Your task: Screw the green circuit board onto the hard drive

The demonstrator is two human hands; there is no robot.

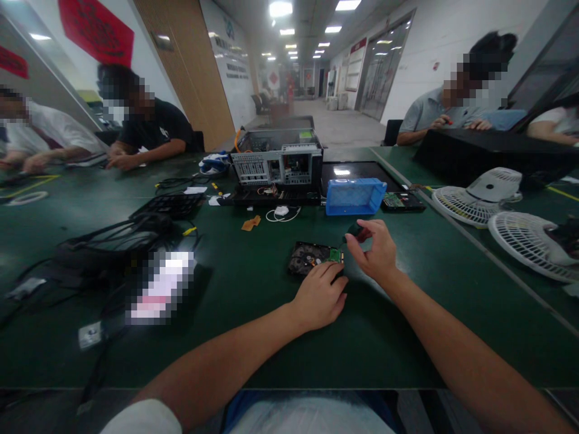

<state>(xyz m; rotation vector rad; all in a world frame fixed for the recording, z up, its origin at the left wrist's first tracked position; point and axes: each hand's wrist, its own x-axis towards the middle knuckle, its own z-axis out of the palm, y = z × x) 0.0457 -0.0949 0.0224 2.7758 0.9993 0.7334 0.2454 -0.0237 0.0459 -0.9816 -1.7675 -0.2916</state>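
Just right of the frame's center, a hard drive [307,256] is lying on a dark green table [253,289], its small green circuit board [335,255] showing at the right end. From the lower left, the wearer's left hand [320,294] is reaching in, its loosely curved fingers resting over the drive's near right edge; whether the thumb is gripping too, I cannot tell. From the lower right, the right hand [377,250] is pinching the dark handle of a screwdriver [355,230] between thumb and bent fingers, its thin shaft pointing at the drive's right end; whether the tip is touching is too small to tell.

At upper center, an opened computer case [277,166] is standing behind a blue plastic bin [355,198]. Black cables [113,241] are sprawling across the left side, and white fan grilles [468,196] are lying at the right. Co-workers are sitting at the upper left and upper right.
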